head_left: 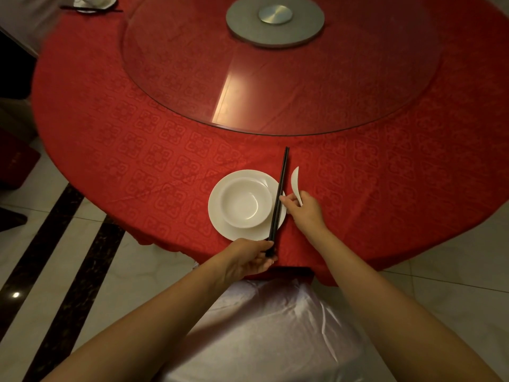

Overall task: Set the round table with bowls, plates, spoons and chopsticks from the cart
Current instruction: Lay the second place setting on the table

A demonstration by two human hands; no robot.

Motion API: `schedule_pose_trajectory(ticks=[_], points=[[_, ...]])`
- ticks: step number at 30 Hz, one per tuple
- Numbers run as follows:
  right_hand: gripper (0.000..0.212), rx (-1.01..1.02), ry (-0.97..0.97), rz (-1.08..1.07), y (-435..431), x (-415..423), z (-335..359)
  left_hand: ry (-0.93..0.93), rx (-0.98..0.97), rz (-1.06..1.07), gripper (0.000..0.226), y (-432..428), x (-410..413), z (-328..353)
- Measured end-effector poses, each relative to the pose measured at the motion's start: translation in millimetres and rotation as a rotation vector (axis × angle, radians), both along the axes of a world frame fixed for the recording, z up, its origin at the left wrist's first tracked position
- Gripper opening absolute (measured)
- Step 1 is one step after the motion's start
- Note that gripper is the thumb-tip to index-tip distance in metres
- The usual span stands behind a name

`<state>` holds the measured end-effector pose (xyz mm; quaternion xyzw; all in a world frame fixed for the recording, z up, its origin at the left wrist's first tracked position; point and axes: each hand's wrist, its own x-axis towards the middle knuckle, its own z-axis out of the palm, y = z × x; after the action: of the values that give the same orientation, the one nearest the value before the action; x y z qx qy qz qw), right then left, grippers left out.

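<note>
A white bowl (246, 202) sits on a white plate (217, 216) near the front edge of the round table (110, 139), which wears a red cloth. A pair of black chopsticks (281, 183) lies across the plate's right rim, pointing away from me. My left hand (252, 259) pinches their near ends at the table edge. My right hand (301, 209) holds a white spoon (295, 180) by its handle just right of the chopsticks, and one of its fingertips touches them.
A glass turntable (192, 64) with a grey metal hub (275, 22) covers the table's middle. Another place setting (93, 2) with chopsticks lies at the far left edge. A chair in a white satin cover (261, 326) stands below my arms. Tiled floor surrounds the table.
</note>
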<state>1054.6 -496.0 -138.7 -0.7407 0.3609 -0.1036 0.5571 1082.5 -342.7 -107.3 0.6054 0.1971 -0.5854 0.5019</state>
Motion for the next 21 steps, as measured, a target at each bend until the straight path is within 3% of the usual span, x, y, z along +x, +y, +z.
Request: schedule_pose_trajectory(ticks=[8,13,15,18,21], points=[[0.032,-0.037,-0.044,-0.074,-13,-7,24,-0.22,0.109,-0.103,0.013,43,22,27],[0.026,-0.4,0.102,0.193,-18,-11,46,-0.629,0.173,-0.003,0.017,61,66,40],[0.024,-0.454,0.165,0.3,-12,-8,53,-0.76,0.209,-0.011,0.03,58,81,37],[0.025,-0.488,0.204,0.468,1,-2,59,-0.823,0.225,-0.104,0.043,49,89,24],[0.037,-0.523,0.227,0.585,10,-1,63,-0.774,0.16,-0.106,0.044,39,84,13]])
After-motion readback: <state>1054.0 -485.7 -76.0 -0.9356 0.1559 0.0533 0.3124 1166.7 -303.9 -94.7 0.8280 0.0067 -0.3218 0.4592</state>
